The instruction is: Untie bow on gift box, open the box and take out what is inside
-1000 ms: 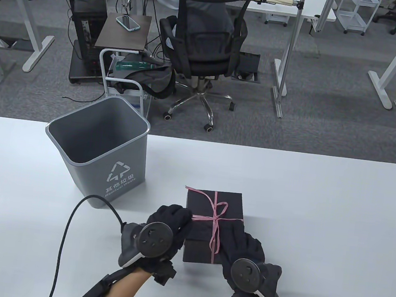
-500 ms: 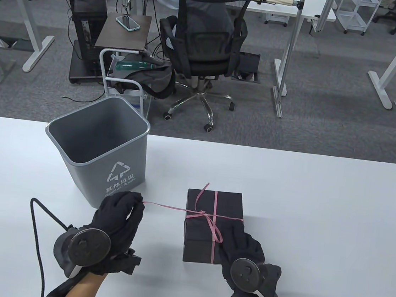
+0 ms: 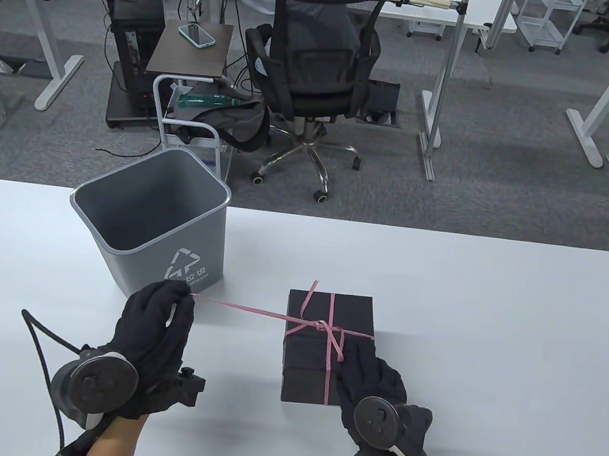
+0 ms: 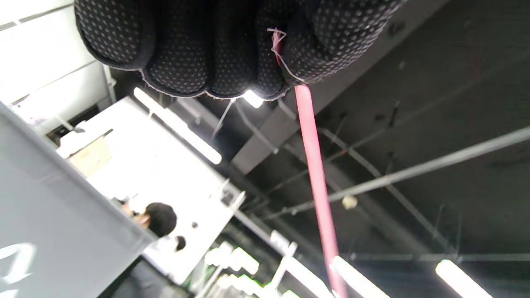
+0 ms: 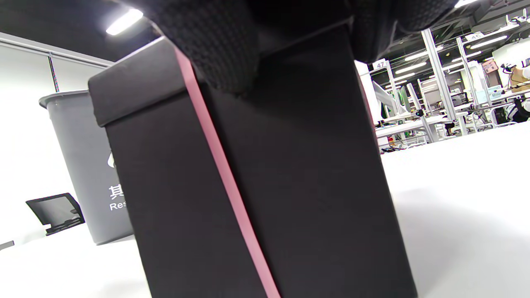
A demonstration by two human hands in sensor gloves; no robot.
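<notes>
A black gift box (image 3: 311,360) stands mid-table, wrapped by a pink ribbon (image 3: 328,346) whose knot sits on the lid. One ribbon end (image 3: 251,310) runs taut to the left, pinched in my left hand (image 3: 162,316), which hovers in front of the bin. In the left wrist view the ribbon (image 4: 316,178) leaves the curled fingers (image 4: 232,49). My right hand (image 3: 372,378) rests on the box's near right corner and holds it down; its fingers lie over the lid edge (image 5: 215,45), with the box (image 5: 290,186) filling that view. The bow's loops are pulled out.
A grey waste bin (image 3: 151,227) stands on the white table (image 3: 491,326) left of the box, just beyond my left hand. A black cable (image 3: 43,352) trails from the left wrist. Beyond the table, a person sits in an office chair (image 3: 311,75).
My left hand has drawn the ribbon end from beside the box out to the left, pulling the bow loops flat. The right hand and box have stayed put.
</notes>
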